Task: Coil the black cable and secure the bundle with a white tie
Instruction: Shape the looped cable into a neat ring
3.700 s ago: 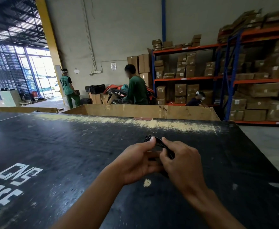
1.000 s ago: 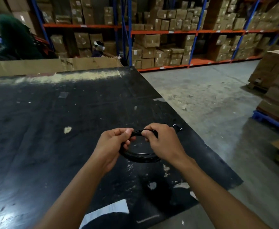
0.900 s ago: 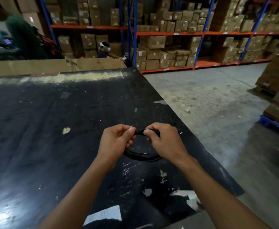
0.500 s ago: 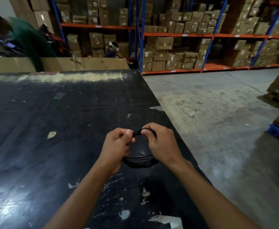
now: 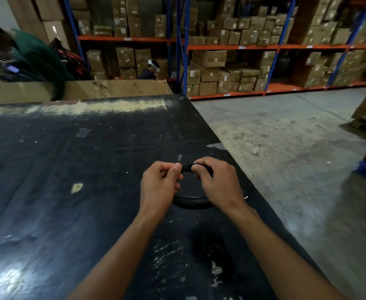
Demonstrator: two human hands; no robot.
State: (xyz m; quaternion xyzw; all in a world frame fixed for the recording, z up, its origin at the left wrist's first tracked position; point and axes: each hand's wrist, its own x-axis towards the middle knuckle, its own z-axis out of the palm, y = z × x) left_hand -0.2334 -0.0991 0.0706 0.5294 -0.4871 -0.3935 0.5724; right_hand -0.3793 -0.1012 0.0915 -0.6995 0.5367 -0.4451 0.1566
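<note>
Warehouse racking with cartons behind; scuffed black desk [image 5: 91, 169] under hands. Head view: left hand [image 5: 159, 187] and right hand [image 5: 217, 185] close together, both pinching top of black cable coil [image 5: 190, 201], loop hanging between them just above desk. White tie not discernible; small pale speck right of right wrist. Likely step: coil formed, binding next; needs one hand clamping bundle, other wrapping tie.

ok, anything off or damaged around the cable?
The black cable coil, pinched by the left hand and right hand, looks tidy. Only the black tabletop is worn: chipped patches and scratches. No white tie visible.
</note>
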